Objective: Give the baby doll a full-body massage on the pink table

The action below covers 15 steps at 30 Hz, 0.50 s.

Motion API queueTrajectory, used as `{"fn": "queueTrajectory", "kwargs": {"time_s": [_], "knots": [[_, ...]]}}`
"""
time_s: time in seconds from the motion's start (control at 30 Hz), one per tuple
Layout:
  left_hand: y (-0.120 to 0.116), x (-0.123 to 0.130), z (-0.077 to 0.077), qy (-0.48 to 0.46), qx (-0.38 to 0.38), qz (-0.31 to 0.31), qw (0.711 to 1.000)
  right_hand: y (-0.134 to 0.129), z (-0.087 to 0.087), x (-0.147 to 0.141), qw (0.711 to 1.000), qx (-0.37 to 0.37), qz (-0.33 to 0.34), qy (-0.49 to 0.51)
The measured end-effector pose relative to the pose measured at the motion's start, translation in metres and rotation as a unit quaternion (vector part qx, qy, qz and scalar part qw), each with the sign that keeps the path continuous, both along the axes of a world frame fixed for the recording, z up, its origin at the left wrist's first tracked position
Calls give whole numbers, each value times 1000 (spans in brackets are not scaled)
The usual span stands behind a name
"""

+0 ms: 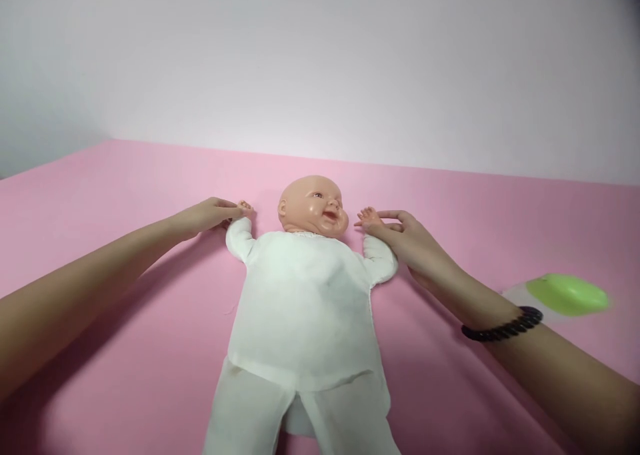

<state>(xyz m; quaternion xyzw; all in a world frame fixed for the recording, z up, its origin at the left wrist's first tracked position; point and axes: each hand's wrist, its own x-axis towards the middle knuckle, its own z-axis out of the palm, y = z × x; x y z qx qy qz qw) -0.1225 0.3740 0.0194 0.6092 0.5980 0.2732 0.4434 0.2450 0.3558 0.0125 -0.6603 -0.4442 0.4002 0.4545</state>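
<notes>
A baby doll with a bald plastic head and a white cloth body lies on its back on the pink surface, its face turned to the right. Both its arms are bent up beside the head. My left hand is closed on the doll's hand at the left, fingers and thumb pinching it near the cuff. On the other side, my right hand holds the doll's other hand between thumb and fingers. The doll's lower legs run out of the frame at the bottom.
A container with a bright green lid lies at the right, partly behind my right forearm, which wears a black coiled band. The pink surface meets a pale wall at the back.
</notes>
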Motion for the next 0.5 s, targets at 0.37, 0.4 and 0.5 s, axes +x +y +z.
{"fn": "queueTrajectory", "kwargs": {"time_s": [0.37,0.4,0.5], "knots": [[-13,5,-14,-60,171,24,983,-3,15,19,983,94,130,89],[-20,3,-19,-86,232,22,969,-8,19,27,977,116,160,79],[-43,-6,-29,-97,411,-32,906,-23,28,53,965,141,220,31]]}}
